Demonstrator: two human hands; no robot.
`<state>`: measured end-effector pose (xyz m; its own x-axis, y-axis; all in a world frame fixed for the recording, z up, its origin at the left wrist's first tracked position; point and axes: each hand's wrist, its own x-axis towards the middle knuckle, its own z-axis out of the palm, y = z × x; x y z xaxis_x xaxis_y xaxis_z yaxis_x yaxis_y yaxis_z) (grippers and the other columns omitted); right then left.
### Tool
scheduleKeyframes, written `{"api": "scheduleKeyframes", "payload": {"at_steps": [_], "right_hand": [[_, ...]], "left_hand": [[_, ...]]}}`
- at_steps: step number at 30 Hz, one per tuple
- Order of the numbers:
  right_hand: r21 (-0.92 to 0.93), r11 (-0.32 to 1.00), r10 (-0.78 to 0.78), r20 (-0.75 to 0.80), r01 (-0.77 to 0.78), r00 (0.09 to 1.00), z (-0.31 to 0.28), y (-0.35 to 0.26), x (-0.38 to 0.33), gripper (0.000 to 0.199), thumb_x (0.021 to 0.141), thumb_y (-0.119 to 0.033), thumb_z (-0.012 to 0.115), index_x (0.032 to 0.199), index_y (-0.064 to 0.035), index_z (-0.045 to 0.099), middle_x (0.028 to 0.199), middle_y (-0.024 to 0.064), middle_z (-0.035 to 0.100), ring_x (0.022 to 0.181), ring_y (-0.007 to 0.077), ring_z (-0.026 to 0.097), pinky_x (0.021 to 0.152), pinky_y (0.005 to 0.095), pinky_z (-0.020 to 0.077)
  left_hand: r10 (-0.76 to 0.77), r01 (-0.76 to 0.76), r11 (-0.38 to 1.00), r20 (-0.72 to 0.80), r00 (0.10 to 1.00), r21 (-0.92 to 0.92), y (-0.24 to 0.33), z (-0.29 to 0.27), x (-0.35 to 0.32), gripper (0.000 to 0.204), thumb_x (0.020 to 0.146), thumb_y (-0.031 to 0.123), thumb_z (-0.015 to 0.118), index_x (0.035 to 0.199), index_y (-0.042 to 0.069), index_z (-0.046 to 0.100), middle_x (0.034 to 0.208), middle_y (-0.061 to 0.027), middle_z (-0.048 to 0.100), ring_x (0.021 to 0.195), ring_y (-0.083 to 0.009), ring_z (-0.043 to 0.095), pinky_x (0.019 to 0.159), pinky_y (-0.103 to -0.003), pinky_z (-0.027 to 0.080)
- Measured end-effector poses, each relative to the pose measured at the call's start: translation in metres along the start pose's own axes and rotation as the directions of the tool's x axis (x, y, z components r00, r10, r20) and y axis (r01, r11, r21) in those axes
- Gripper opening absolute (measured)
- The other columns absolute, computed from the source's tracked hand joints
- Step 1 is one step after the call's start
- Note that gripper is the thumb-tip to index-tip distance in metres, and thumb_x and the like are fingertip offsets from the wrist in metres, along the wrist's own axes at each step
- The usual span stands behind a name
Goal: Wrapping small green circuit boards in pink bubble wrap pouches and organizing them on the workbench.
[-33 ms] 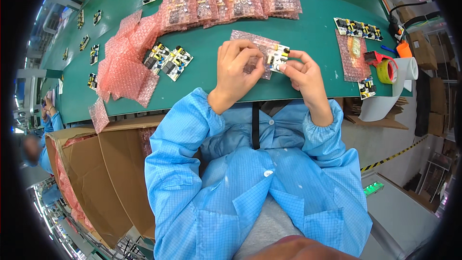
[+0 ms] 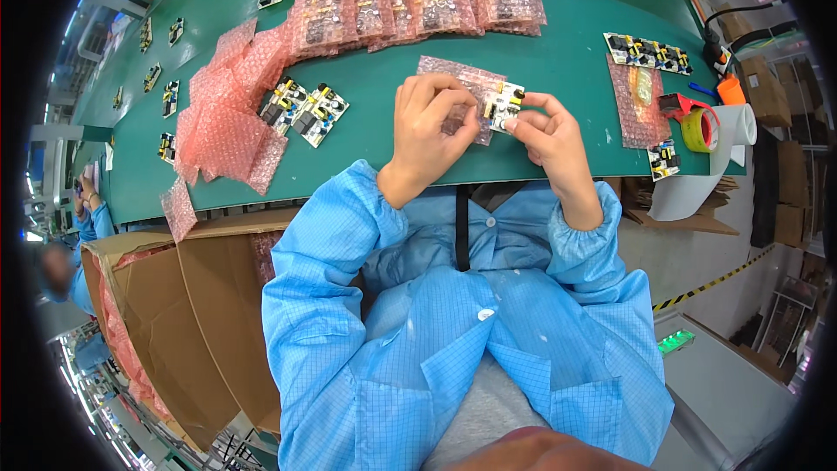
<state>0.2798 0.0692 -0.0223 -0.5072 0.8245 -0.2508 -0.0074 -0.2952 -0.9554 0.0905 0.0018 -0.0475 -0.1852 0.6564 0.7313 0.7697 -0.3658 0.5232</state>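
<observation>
Over the near edge of the green table, my right hand (image 2: 556, 138) pinches a small circuit board (image 2: 503, 107) with yellow and black parts between thumb and fingers. My left hand (image 2: 427, 127) is closed, thumb to fingertips, at a pink bubble-wrap bag (image 2: 475, 74). Part of the bag lies behind the board and the fingers, so whether the board is inside it I cannot tell. To the left, more circuit boards (image 2: 321, 115) lie beside a heap of flat pink bubble-wrap bags (image 2: 218, 118).
A row of filled bubble-wrap bags (image 2: 440, 5) lies farther back on the table (image 2: 575, 27). At right are a strip of boards (image 2: 647, 53), another bubble-wrap bag (image 2: 636, 109), a tape dispenser (image 2: 697, 127) and a white roll (image 2: 741, 125). A cardboard box (image 2: 157, 323) stands at lower left.
</observation>
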Motion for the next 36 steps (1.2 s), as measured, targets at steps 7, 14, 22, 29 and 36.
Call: {"api": "scheduleKeyframes", "payload": {"at_steps": [7, 14, 22, 29, 36], "right_hand": [[-0.013, 0.998, 0.057, 0.072, -0.057, 0.996, 0.005, 0.004, -0.006, 0.039, 0.087, -0.006, 0.072, 0.12, -0.0014, 0.052, 0.086, 0.001, 0.068, 0.055, -0.0019, 0.046, 0.043, 0.0158, 0.028], [-0.024, 0.998, 0.062, 0.105, -0.06, 0.993, 0.01, 0.006, -0.004, 0.044, 0.087, -0.007, 0.072, 0.126, -0.0002, 0.052, 0.09, 0.0023, 0.069, 0.056, -0.0017, 0.048, 0.044, 0.0147, 0.0294], [0.12, 0.991, 0.036, 0.115, -0.05, 0.993, 0.002, 0.004, -0.007, 0.047, 0.087, -0.01, 0.074, 0.128, -0.0023, 0.052, 0.094, 0.003, 0.07, 0.058, -0.0014, 0.049, 0.044, 0.0151, 0.029], [0.19, 0.982, -0.022, 0.086, 0.006, 0.996, -0.003, 0.013, -0.007, 0.047, 0.088, -0.013, 0.073, 0.128, -0.0001, 0.052, 0.095, 0.0023, 0.071, 0.063, 0.0007, 0.052, 0.049, 0.016, 0.0339], [0.27, 0.962, -0.073, 0.114, 0.039, 0.991, -0.018, 0.019, -0.018, 0.043, 0.087, -0.008, 0.074, 0.125, 0.0009, 0.055, 0.1, 0.0078, 0.072, 0.088, 0.012, 0.068, 0.068, 0.0212, 0.0504]], "left_hand": [[0.058, -0.059, 0.998, 0.046, 0.997, 0.027, 0.003, -0.009, -0.001, 0.021, 0.067, 0.005, 0.077, 0.083, 0.011, 0.065, 0.092, -0.0013, 0.062, 0.085, -0.024, 0.057, 0.074, -0.036, 0.041], [0.1, -0.1, 0.995, 0.051, 0.994, 0.008, 0.013, -0.018, 0.0, 0.022, 0.067, 0.003, 0.077, 0.084, 0.011, 0.066, 0.091, -0.0012, 0.063, 0.087, -0.024, 0.058, 0.075, -0.037, 0.042], [0.145, -0.149, 0.988, 0.093, 0.985, 0.036, 0.019, -0.016, 0.02, 0.021, 0.066, 0.008, 0.078, 0.084, 0.013, 0.068, 0.094, -0.0012, 0.064, 0.092, -0.0261, 0.059, 0.083, -0.041, 0.041], [0.165, -0.191, 0.976, 0.212, 0.963, 0.107, 0.038, -0.012, 0.034, 0.022, 0.066, 0.008, 0.078, 0.086, 0.014, 0.071, 0.108, -0.0043, 0.063, 0.108, -0.0293, 0.055, 0.093, -0.043, 0.038], [0.19, -0.23, 0.969, 0.321, 0.928, 0.09, 0.049, -0.002, 0.042, 0.022, 0.067, 0.006, 0.077, 0.086, 0.012, 0.07, 0.115, -0.0069, 0.062, 0.114, -0.0337, 0.053, 0.099, -0.046, 0.036]]}}
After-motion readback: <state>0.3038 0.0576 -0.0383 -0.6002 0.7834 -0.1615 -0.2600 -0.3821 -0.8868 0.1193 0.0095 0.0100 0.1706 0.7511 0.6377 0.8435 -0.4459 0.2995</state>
